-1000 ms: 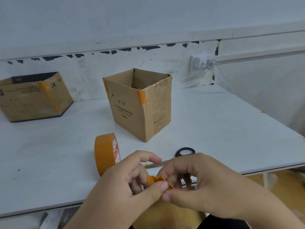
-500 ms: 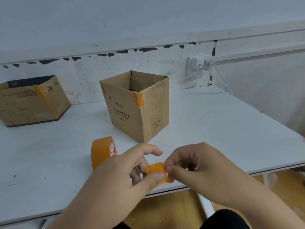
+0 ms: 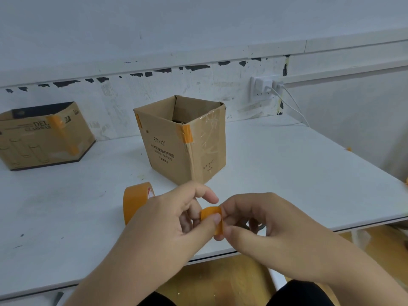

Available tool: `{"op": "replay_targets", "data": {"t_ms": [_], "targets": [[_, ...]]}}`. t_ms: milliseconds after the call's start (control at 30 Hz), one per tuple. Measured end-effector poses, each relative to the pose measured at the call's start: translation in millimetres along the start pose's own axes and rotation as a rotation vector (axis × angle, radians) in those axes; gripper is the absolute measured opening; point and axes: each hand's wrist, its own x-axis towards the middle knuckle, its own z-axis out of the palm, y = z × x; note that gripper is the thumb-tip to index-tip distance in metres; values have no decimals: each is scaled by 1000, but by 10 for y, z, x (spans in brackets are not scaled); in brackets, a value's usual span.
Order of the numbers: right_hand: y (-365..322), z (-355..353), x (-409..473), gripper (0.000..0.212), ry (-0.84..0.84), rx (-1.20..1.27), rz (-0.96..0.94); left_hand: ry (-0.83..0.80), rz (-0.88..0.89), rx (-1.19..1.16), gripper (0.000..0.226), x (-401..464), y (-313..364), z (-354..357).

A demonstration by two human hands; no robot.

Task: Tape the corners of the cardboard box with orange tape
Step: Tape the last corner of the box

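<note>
From my remote feed: two bare hands meet over the near edge of a white table [image 3: 287,173], sharing one short strip [image 3: 212,218] of orange tape. The left hand [image 3: 167,219] pinches the strip's left end, thumb on the face toward me and curled fingers behind it, index finger lifted above. The right hand [image 3: 265,219] pinches the right end between thumb and curled fingers. The strip bows slightly between them and hangs above the table, clear of everything else.

The box [image 3: 183,140] stands upright and open-topped beyond the hands, near but apart from them, one corner turned toward me. That near corner carries an orange patch [image 3: 186,134] at its top; the left corner shows another [image 3: 138,121]. Clear film shines on the box's right face.

The roll [image 3: 134,204] stands on edge on the table just left of the left hand, partly hidden behind it. A dark object [image 3: 256,224] shows under the right hand's fingers; I cannot make out what it is.

At far left sits a second carton [image 3: 44,135] against the wall, a long orange band down its front. A wall socket [image 3: 262,89] with white cables sits behind the box, to the right.
</note>
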Motion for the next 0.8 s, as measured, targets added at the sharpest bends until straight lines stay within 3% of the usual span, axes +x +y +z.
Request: {"op": "replay_targets", "data": {"t_ms": [167,533,700,800], "targets": [[26,5,43,12,5,41,-10,-60,-13,-21,42,-11,-21,-30],[0,2,101,18,111,27,28,-95,46,-80,25,35,-53,-30],[24,-66,115,15,200,-12,43,-104,60,-28,36,174,10,-57],[36,-116,123,15,252,-24,48,-120,60,28,31,243,36,-70]]}}
